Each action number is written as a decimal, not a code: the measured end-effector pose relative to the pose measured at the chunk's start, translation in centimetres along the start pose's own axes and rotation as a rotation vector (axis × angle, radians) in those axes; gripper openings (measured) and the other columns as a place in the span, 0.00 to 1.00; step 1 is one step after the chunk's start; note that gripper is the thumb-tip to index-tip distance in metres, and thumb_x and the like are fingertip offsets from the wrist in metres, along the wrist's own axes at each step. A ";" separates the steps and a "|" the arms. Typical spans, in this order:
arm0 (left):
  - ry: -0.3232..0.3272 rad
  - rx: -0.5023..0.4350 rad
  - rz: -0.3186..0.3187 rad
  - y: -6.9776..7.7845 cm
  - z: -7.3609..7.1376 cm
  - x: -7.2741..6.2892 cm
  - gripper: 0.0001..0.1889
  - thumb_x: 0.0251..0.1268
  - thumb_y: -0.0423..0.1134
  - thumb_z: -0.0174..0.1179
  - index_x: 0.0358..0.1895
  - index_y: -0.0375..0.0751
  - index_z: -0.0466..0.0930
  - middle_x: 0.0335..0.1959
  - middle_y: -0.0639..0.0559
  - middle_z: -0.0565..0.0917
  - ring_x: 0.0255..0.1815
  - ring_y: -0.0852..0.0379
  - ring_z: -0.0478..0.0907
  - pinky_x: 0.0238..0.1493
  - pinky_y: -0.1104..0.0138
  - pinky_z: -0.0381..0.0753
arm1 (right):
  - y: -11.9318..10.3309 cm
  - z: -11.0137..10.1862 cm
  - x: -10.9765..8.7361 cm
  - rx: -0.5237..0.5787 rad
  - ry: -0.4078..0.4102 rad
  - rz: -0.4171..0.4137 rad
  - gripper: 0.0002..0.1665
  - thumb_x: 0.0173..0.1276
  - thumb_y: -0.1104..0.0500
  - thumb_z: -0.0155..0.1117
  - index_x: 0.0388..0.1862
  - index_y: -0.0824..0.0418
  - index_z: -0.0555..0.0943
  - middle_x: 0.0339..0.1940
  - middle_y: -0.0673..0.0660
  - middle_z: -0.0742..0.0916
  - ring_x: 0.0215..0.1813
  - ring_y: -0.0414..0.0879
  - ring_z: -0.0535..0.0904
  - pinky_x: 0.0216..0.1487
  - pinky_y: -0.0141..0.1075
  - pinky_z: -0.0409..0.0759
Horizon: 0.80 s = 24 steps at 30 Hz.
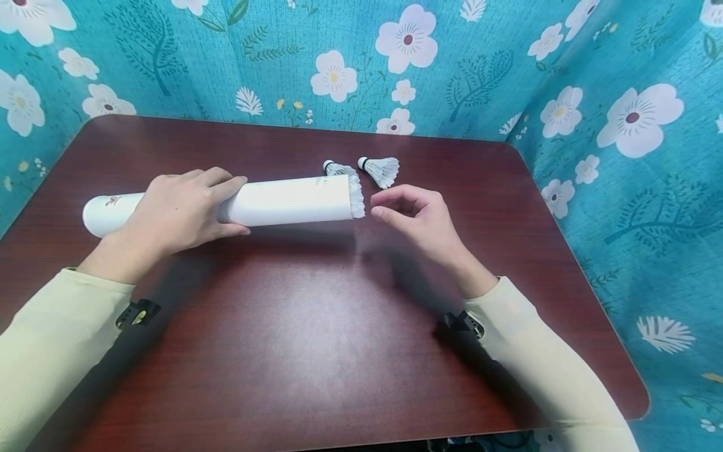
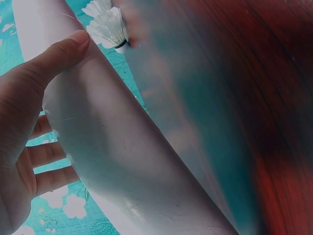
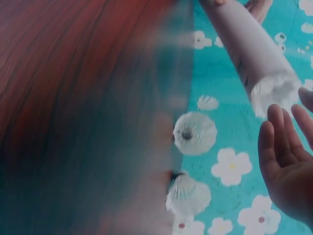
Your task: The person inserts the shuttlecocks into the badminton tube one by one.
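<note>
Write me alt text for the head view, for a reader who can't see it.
A person's left hand holds a white shuttlecock tube sideways, while the right hand, its grip empty, hovers just off the feathers at the tube's open end. Two shuttlecocks lie behind that end on a dark reddish-brown table, with teal floral fabric hanging beyond.

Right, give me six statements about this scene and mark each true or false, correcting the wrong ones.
1. The left hand grips the white tube. True.
2. The tube stands upright. False: it is held roughly level.
3. Two loose shuttlecocks lie on the table. True.
4. The right hand holds a shuttlecock. False: it holds nothing, its fingertips near the tube's open end.
5. White feathers show at the tube's open end. True.
6. The cloth behind the table is plain red. False: it is blue-green with pale flowers.
</note>
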<state>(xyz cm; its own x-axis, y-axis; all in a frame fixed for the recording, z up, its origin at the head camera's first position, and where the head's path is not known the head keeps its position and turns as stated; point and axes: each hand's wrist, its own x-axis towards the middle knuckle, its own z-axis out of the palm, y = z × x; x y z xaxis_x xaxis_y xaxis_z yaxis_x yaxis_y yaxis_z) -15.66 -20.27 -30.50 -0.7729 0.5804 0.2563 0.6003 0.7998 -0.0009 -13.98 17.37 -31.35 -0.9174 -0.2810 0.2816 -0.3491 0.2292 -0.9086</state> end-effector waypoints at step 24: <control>0.036 0.015 0.009 -0.1 0.2 -0.2 0.44 0.40 0.56 0.81 0.63 0.39 0.79 0.52 0.38 0.82 0.45 0.38 0.84 0.33 0.46 0.83 | 10.5 -7.0 5.6 -0.465 0.149 0.229 0.19 0.65 0.56 0.73 0.52 0.64 0.85 0.49 0.59 0.88 0.52 0.49 0.81 0.55 0.42 0.75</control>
<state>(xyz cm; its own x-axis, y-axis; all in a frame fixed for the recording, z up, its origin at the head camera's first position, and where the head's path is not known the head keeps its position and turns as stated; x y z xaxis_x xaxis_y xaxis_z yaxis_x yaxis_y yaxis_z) -15.56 -20.42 -30.74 -0.7597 0.5817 0.2907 0.6036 0.7971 -0.0176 -24.15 24.73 -37.09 -0.9853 -0.0480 0.1637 -0.1536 0.6669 -0.7292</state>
